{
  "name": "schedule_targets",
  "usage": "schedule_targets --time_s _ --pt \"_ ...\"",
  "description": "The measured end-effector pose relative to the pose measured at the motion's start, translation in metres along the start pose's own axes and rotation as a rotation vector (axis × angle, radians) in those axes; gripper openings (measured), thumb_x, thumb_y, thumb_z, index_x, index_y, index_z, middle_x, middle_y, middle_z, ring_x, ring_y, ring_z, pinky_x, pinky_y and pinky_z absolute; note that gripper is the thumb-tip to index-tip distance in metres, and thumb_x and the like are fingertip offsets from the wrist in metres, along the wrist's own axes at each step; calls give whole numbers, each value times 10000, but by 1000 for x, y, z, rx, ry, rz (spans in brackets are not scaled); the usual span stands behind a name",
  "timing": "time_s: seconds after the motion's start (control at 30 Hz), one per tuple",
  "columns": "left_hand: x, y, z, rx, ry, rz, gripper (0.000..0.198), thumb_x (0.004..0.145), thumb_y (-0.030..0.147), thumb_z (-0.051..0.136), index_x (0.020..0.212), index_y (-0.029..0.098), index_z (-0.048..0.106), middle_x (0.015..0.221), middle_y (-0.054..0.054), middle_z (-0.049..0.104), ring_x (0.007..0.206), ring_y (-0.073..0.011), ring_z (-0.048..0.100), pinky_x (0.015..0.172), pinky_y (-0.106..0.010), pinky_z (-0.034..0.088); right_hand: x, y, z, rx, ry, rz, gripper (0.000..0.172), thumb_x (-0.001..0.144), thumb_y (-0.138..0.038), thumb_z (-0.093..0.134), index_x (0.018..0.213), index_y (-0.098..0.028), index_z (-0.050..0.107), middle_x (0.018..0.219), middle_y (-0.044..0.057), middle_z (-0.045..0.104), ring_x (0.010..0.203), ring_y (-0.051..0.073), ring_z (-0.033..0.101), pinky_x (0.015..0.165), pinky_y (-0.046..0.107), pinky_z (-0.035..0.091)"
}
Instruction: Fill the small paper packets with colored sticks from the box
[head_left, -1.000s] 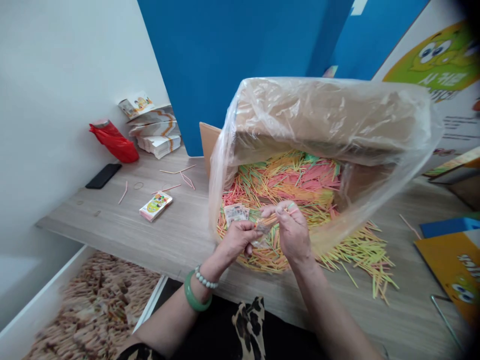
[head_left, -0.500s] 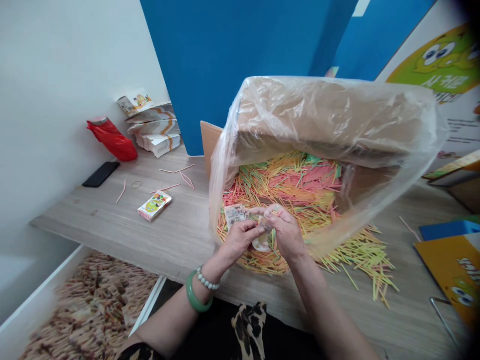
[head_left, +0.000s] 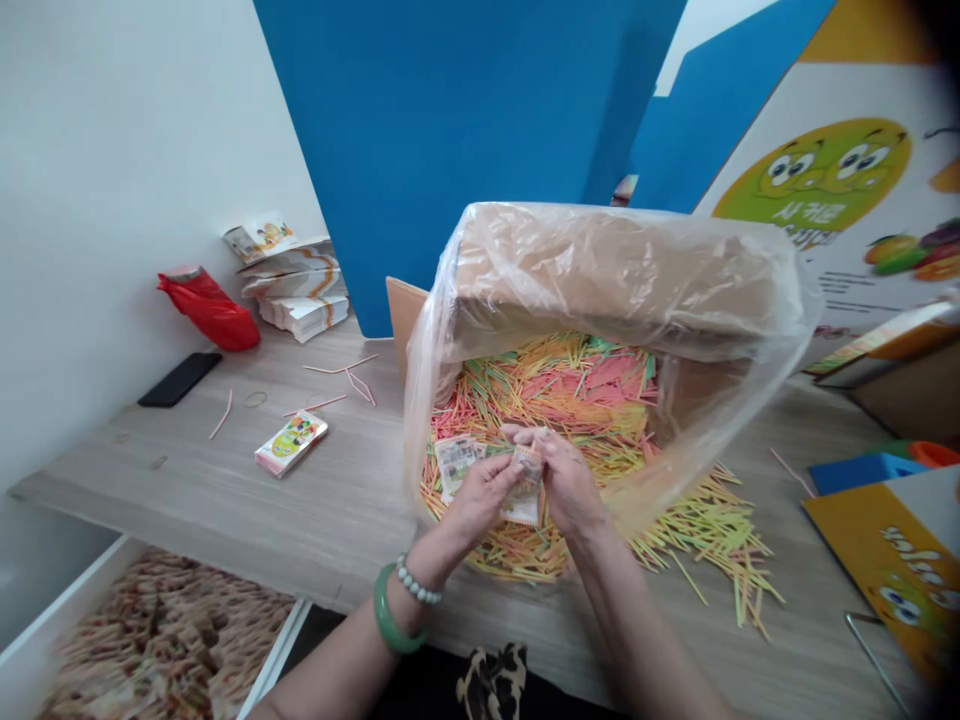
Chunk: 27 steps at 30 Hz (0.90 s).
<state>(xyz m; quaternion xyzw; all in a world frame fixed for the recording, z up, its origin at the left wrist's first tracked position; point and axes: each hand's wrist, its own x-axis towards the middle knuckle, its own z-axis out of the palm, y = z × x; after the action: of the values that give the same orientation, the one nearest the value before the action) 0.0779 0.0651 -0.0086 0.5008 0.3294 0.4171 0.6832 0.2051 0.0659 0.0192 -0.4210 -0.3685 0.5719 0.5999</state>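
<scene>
My left hand (head_left: 480, 497) and my right hand (head_left: 564, 482) meet over the front of a pile of coloured sticks (head_left: 570, 400). Both pinch one small printed packet (head_left: 525, 492) between their fingertips. A few more printed packets (head_left: 457, 458) lie on the sticks just left of my left hand. The sticks, pink, green, yellow and orange, fill a cardboard box lined with a clear plastic bag (head_left: 615, 270) that lies on its side, and spill onto the wooden table (head_left: 352, 490).
A small stack of printed packets (head_left: 291, 441) lies on the table to the left. Further back sit a black phone (head_left: 180, 378), a red bag (head_left: 206, 308) and stacked paper sleeves (head_left: 296, 290). A white bin (head_left: 150, 640) of packets stands below left. Coloured cartons (head_left: 892, 520) stand right.
My right hand's fingers, which held sticks, have closed onto the packet with my left. The view tilted up slightly, shifting everything lower in frame.
</scene>
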Motion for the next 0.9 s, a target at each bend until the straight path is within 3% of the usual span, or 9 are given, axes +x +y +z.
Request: schedule_targets --time_s 0.2,0.33,0.5,0.6,0.7,0.8,0.9 --pt "2 -3 3 -179 0 -52 448 770 565 747 871 130 710 779 -23 605 713 -138 483 704 -273 386 7 3 -6 85 46 -36 165 740 -382 708 754 -229 769 1006 57 790 1012 239 673 946 383 503" --pt "3 -2 5 -198 75 -37 407 750 521 784 817 126 710 767 -18 612 703 -125 475 687 -255 375 3 2 -8 -33 16 31 132 682 -291 711 752 -207 787 1120 88 773 1140 270 642 992 384 477" --pt "3 3 3 -240 148 -17 407 720 527 804 831 143 729 779 -19 634 713 -128 490 701 -252 389 -11 -3 -15 -99 39 -11 404 738 -365 742 1129 -262 738 1245 66 724 1174 250 626 1032 403 449" --pt "-1 5 -1 -271 146 -6 390 737 512 794 884 154 741 829 -32 665 745 -139 522 739 -264 413 -19 0 -19 -240 -18 4 273 727 -382 753 950 -224 751 1002 46 755 975 224 651 934 369 473" --pt "-11 9 -6 -243 136 17 373 770 501 772 898 152 747 851 -39 677 787 -148 549 764 -270 429 -25 6 -20 -363 -17 -8 201 702 -373 735 644 -202 646 696 -6 643 731 174 563 762 313 453" --pt "-29 15 -14 -201 97 37 394 721 468 821 953 157 755 900 -44 692 834 -162 577 783 -278 449 -35 13 -15 -433 22 -64 229 726 -363 688 602 -207 576 646 -25 547 681 153 480 682 285 389" --pt "-53 18 -24 -125 131 10 355 687 431 853 872 142 762 797 -24 676 739 -139 556 712 -260 439 -49 21 -3 -507 -92 -49 213 746 -337 659 608 -205 565 690 -15 548 718 159 489 699 286 377"
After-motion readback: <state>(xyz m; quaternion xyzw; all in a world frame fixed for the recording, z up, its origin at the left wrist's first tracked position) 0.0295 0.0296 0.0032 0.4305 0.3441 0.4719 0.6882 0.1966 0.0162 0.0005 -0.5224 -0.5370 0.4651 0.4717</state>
